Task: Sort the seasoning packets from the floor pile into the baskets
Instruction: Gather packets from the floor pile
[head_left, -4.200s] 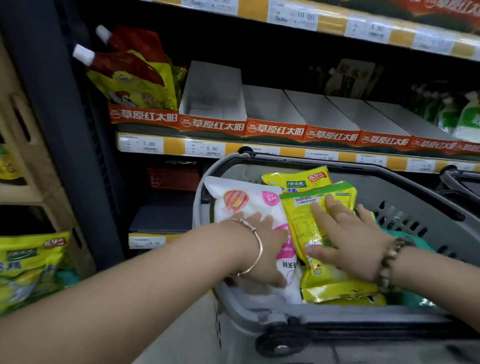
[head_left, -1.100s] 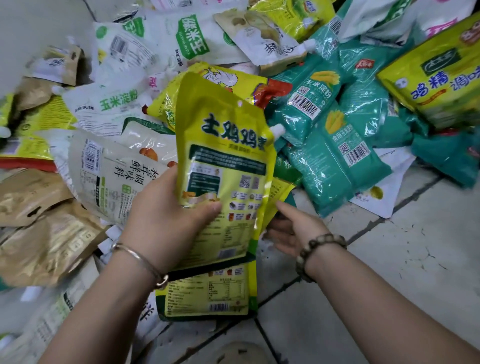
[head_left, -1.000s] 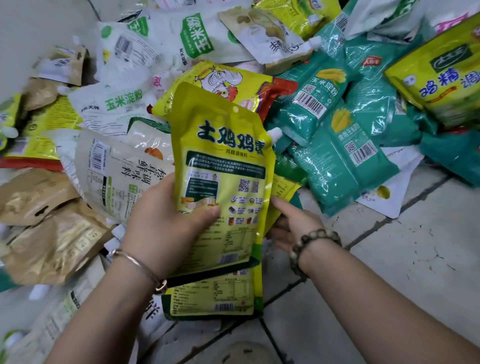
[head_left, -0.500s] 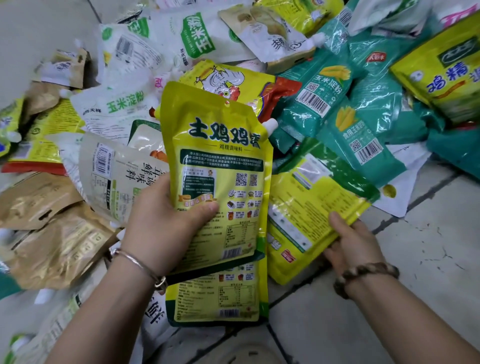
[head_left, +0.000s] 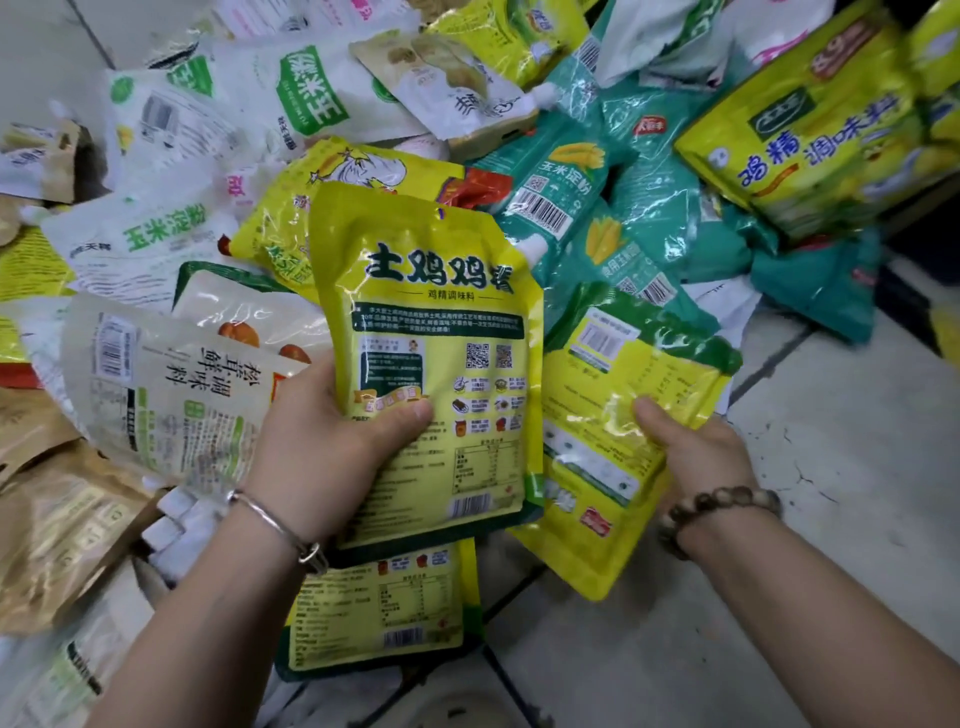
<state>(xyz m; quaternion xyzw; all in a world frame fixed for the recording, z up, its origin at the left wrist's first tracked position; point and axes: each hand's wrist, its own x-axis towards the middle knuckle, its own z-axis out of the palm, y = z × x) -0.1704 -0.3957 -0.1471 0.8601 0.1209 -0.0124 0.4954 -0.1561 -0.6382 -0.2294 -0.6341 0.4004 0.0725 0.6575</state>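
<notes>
Left hand (head_left: 332, 441) grips a yellow pouch (head_left: 431, 332) by its lower left edge, thumb curled over the front and fingers behind. The pouch is held upright above the pile (head_left: 363, 171), back panel to the camera. Bold dark print reads "土鸡鸡精", with "鸡精调味料" under it. Below that are a dark green text block, two QR codes, small dish icons, a nutrition table and a barcode at the bottom.

Right hand (head_left: 701, 457) pinches a yellow-green packet (head_left: 613, 415), thumb on top and fingers underneath. The packet is tilted and lifted off the tile floor (head_left: 805, 519), just beside the pouch's right edge. It has a green top band, a barcode label and a small red logo near the bottom; the fine print is too blurred to read.

A third yellow packet (head_left: 379, 608) lies flat on the floor below the left hand, nutrition table and barcode up.

The pile covers the floor ahead and to the left:
- Teal bag (head_left: 566, 176): "玉米淀粉", with a corn picture and a barcode.
- Second teal bag (head_left: 618, 260): "食用玉米淀粉".
- White bag (head_left: 166, 228): green "玉米淀粉".
- White pouch (head_left: 171, 395): vertical writing including "鲜味" and "料".
- Large yellow pack (head_left: 810, 140), top right: "鸡精调味料" and an "8.9" tag.
- Brown kraft pouches (head_left: 62, 519), far left: print unreadable.

Silver bangle (head_left: 280, 525) is on the left wrist, bead bracelet (head_left: 717, 506) on the right.
</notes>
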